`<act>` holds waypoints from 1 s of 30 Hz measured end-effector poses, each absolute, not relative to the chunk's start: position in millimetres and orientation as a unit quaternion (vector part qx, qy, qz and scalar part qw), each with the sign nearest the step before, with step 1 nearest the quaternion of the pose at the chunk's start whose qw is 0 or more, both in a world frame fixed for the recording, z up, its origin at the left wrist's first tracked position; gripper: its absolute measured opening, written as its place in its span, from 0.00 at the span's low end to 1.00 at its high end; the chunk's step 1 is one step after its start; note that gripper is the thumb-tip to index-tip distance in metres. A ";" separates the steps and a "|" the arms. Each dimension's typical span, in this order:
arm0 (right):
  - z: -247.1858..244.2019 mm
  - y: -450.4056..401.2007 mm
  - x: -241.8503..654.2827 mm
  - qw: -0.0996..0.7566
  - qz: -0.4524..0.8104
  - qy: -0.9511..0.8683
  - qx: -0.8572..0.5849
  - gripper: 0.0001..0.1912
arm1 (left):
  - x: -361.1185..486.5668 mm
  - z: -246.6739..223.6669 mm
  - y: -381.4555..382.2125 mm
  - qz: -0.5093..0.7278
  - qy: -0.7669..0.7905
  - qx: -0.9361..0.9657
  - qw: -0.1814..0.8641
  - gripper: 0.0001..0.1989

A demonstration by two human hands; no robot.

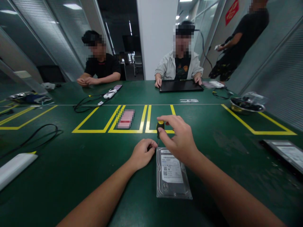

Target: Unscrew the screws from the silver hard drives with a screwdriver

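Observation:
A hard drive [174, 170] with a white printed label lies flat on the green table in front of me. My right hand [182, 135] grips a screwdriver [160, 126] with a yellow and black handle, held upright. Its thin shaft points down at the drive's far left corner, where the exact contact of the tip is too small to see. Beside that corner is my left hand [143, 154], its fingers curled and the thumb drawn close to the forefinger. Whatever may be pinched between those fingertips is hidden.
Yellow tape [126, 131] marks boxes on the table, one with a pink phone-like item [126, 119]. A second drive [286, 154] lies right; a bowl [247, 105] stands behind it. A white bar [16, 167] lies left. Across sit two people, one holding a black panel [181, 86].

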State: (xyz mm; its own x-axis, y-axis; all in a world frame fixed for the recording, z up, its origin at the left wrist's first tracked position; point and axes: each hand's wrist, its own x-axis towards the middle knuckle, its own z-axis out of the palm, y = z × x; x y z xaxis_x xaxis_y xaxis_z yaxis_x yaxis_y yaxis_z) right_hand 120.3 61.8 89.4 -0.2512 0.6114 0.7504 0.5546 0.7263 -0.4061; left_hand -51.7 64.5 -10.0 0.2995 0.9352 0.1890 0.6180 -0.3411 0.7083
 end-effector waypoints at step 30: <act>89.4 63.2 120.4 0.481 0.054 -0.791 -0.375 0.07 | -52.4 -9.6 64.9 0.294 0.510 0.765 0.260 0.05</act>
State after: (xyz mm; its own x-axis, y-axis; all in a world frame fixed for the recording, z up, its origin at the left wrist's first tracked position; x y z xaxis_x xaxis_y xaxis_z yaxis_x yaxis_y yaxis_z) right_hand 120.4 63.2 89.4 -0.2562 0.6446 0.7203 0.5406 0.7133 -0.4460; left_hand -52.4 64.9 -9.6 0.3069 0.9336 0.1852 0.6270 -0.3447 0.6986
